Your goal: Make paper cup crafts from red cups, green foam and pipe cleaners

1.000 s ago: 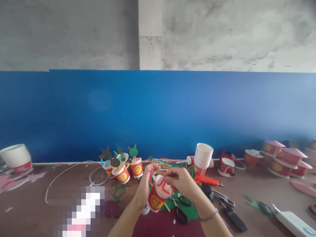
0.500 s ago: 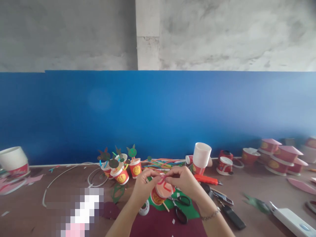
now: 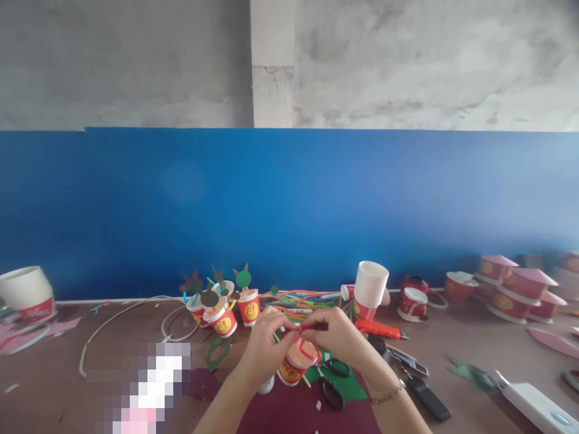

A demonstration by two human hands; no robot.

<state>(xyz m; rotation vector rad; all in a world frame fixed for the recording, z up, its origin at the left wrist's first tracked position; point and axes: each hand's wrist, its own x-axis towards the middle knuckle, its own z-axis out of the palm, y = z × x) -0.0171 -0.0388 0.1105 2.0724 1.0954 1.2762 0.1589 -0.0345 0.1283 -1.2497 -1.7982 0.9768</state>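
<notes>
Thumb and fingertips of my left hand [image 3: 266, 342] and my right hand [image 3: 335, 335] meet above a red-and-yellow paper cup [image 3: 291, 372], pinching a thin red strip [image 3: 309, 352]. The strip bends down over the peach-coloured cover on the cup's top. Its pinched end is mostly hidden by my fingers. Beside the cup on the right lie black-handled scissors [image 3: 333, 395], partly on green paper [image 3: 355, 387]. A white roll [image 3: 266, 386] shows below my left hand, partly covered by it. Maroon paper [image 3: 289, 416] is spread underneath.
Paper cups with animal-head cutouts [image 3: 225, 324] stand back left, near a bundle of coloured strips [image 3: 301, 299]. To the right are a tall white cup [image 3: 371, 283], an orange utility knife [image 3: 380, 329], a black object [image 3: 427, 398] and several pink-roofed cups [image 3: 515, 295].
My left hand has shifted slightly right and closer to the right hand, covering more of the white roll. Both hands keep pinching the red strip over the cup.
</notes>
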